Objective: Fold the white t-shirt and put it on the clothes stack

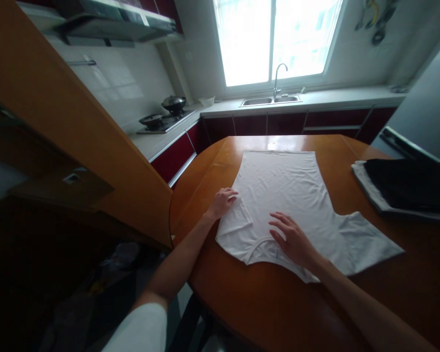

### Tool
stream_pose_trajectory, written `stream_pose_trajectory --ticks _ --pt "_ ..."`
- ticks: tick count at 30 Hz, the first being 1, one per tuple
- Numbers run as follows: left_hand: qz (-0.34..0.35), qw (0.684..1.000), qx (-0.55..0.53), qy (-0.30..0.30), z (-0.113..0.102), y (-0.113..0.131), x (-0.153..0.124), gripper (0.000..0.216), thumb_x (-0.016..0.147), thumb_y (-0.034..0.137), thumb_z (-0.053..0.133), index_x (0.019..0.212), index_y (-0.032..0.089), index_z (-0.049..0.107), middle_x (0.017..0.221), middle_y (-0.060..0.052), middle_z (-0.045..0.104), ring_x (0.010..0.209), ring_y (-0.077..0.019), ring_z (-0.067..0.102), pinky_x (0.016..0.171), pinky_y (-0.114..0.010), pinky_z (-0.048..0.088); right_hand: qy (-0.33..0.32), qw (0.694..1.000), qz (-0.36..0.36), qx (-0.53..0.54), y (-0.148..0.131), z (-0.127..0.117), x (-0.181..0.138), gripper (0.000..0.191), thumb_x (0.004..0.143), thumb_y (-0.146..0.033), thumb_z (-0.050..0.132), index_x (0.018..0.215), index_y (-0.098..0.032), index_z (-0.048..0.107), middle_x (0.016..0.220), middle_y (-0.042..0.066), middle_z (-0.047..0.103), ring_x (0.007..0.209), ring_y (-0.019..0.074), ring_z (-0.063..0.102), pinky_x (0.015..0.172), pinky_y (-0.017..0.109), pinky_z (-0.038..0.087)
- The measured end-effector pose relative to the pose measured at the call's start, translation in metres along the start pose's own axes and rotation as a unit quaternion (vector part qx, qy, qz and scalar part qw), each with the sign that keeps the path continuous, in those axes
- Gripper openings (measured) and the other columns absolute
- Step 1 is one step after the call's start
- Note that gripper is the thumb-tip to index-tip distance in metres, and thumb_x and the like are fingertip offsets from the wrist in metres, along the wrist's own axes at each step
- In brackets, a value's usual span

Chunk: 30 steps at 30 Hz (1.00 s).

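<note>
Head: left hand (223, 202) at white shirt (284, 188), right hand (292, 239) above.

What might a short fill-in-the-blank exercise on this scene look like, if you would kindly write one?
1. The shirt lies spread on the wooden ____.
2. Of the left hand and the right hand, the one nearer the collar is the ____ hand.
3. The sink is set in the counter below the bright ____.
4. The top cloth of the pile is ____ in colour.

Missing words: table; right; window; black.
</note>
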<state>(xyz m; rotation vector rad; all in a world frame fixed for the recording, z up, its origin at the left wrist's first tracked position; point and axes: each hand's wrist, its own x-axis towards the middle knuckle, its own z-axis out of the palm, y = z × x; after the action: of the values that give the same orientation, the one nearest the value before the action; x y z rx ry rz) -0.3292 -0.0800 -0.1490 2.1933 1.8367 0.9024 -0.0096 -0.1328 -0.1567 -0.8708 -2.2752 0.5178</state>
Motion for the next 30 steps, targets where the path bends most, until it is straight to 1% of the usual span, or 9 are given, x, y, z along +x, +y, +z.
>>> stream_pose_trajectory --ticks 3,6,8,11,14,18,21,25,30 --pt "0.002 0.999 0.043 -0.019 0.005 -0.004 -0.001 0.018 0.092 0.021 0.063 0.106 0.023 0.076 0.112 -0.006 0.07 0.109 -0.0245 0.06 0.1 -0.04 0.046 -0.064 0.996 -0.056 -0.035 -0.018 0.007 0.007 0.025 0.101 -0.029 0.052 0.118 -0.021 0.068 0.149 0.011 0.055 0.144 0.0291 0.041 0.116 0.053 0.038" --pt "-0.008 0.998 0.056 -0.032 0.007 -0.007 0.001 0.013 0.093 0.024 0.064 0.099 0.023 0.076 0.109 -0.006 0.069 0.108 -0.0243 0.06 0.1 -0.041 0.044 -0.116 0.987 -0.089 -0.071 -0.03 0.014 0.017 0.026 0.101 -0.03 0.051 0.119 -0.021 0.068 0.153 0.01 0.051 0.147 0.0302 0.037 0.118 0.059 0.03" --pt "-0.012 0.998 0.055 -0.037 0.008 -0.008 0.001 0.01 0.092 0.025 0.066 0.095 0.023 0.076 0.109 -0.005 0.069 0.108 -0.0243 0.059 0.1 -0.041 0.044 -0.139 0.982 -0.1 -0.085 -0.032 0.018 0.023 0.028 0.101 -0.03 0.051 0.122 -0.019 0.067 0.153 0.012 0.05 0.149 0.0303 0.034 0.119 0.061 0.027" --pt "-0.015 0.998 0.052 -0.029 0.007 -0.007 0.002 0.006 0.091 0.026 0.069 0.092 0.023 0.074 0.108 -0.005 0.068 0.108 -0.0247 0.059 0.098 -0.041 0.043 -0.16 0.977 -0.112 -0.09 -0.029 0.021 0.029 0.033 0.1 -0.027 0.051 0.13 -0.017 0.063 0.149 0.014 0.054 0.149 0.0293 0.034 0.12 0.063 0.022" --pt "-0.007 0.999 0.041 -0.013 0.005 -0.005 0.003 0.005 0.09 0.026 0.07 0.089 0.023 0.073 0.106 -0.004 0.069 0.107 -0.0239 0.059 0.097 -0.039 0.043 -0.159 0.976 -0.117 -0.096 -0.026 0.021 0.032 0.039 0.1 -0.023 0.049 0.137 -0.016 0.058 0.146 0.016 0.057 0.148 0.0288 0.036 0.12 0.063 0.02" --pt "0.011 1.0 0.015 0.005 0.003 -0.002 0.004 0.005 0.092 0.027 0.069 0.09 0.023 0.072 0.103 -0.004 0.069 0.104 -0.0218 0.06 0.095 -0.036 0.044 -0.117 0.979 -0.124 -0.112 -0.026 0.014 0.033 0.047 0.099 -0.02 0.046 0.146 -0.017 0.051 0.148 0.016 0.054 0.148 0.0282 0.036 0.122 0.059 0.021" --pt "0.017 1.0 0.007 -0.006 0.004 0.0 0.004 0.005 0.092 0.026 0.069 0.09 0.023 0.071 0.102 -0.003 0.069 0.105 -0.0214 0.06 0.095 -0.035 0.043 -0.091 0.98 -0.131 -0.119 -0.025 0.01 0.032 0.05 0.098 -0.018 0.045 0.148 -0.017 0.049 0.149 0.015 0.053 0.149 0.0281 0.034 0.123 0.057 0.018" --pt "0.008 0.999 0.027 -0.03 0.007 0.002 0.003 0.005 0.092 0.027 0.069 0.089 0.023 0.071 0.105 -0.003 0.069 0.108 -0.0224 0.059 0.099 -0.038 0.04 -0.095 0.98 -0.139 -0.105 -0.021 0.011 0.028 0.044 0.099 -0.017 0.044 0.141 -0.016 0.055 0.143 0.015 0.059 0.149 0.0275 0.035 0.123 0.059 0.015" --pt "-0.006 0.998 0.047 -0.047 0.012 0.002 0.002 0.01 0.091 0.032 0.071 0.088 0.022 0.071 0.109 -0.004 0.067 0.11 -0.0247 0.057 0.099 -0.041 0.04 -0.13 0.98 -0.131 -0.075 -0.016 0.014 0.024 0.033 0.098 -0.016 0.046 0.126 -0.017 0.064 0.132 0.013 0.066 0.146 0.0266 0.041 0.121 0.06 0.018"
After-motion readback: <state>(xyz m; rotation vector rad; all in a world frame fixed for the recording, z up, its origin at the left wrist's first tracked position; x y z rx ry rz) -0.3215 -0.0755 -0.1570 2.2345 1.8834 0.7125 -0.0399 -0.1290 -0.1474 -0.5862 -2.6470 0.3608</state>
